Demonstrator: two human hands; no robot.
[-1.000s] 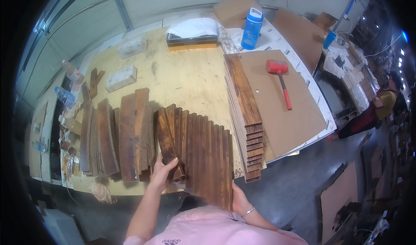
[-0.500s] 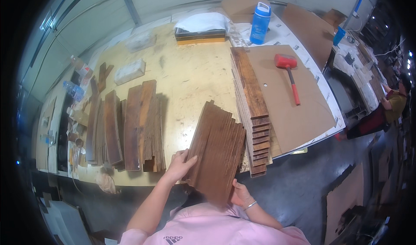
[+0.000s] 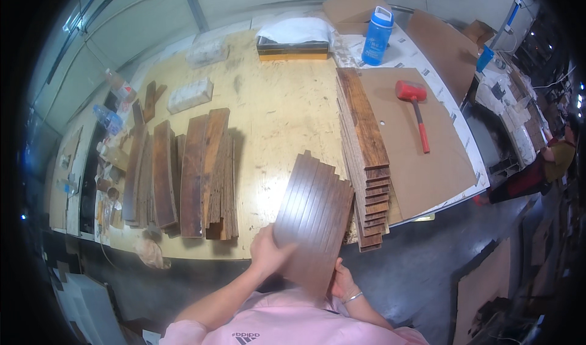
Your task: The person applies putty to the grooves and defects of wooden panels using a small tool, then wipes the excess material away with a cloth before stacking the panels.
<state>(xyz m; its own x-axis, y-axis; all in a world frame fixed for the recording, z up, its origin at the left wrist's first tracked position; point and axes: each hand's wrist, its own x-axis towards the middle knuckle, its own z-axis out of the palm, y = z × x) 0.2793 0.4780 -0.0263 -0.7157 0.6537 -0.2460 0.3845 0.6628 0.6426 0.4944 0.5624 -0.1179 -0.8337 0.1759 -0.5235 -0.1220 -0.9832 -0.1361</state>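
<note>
A: Hands?
B: left hand [image 3: 268, 251] and right hand [image 3: 343, 282] both gripping bundle of wood strips [image 3: 312, 214], lifted over workbench [image 3: 274, 101] near edge.
A: Risk?
B: Strips loose, staggered; tilt could fan them, 1 slips to floor.

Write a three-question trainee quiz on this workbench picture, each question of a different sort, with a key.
1. True or false: both hands grip the bundle of dark wood slats.
2. The red mallet lies on: A) cardboard sheet B) floor C) slat stack.
3. What blue item stands at the bench's far edge?

Key: 1 true, left hand and right hand; 2 A; 3 the blue bottle.
</note>
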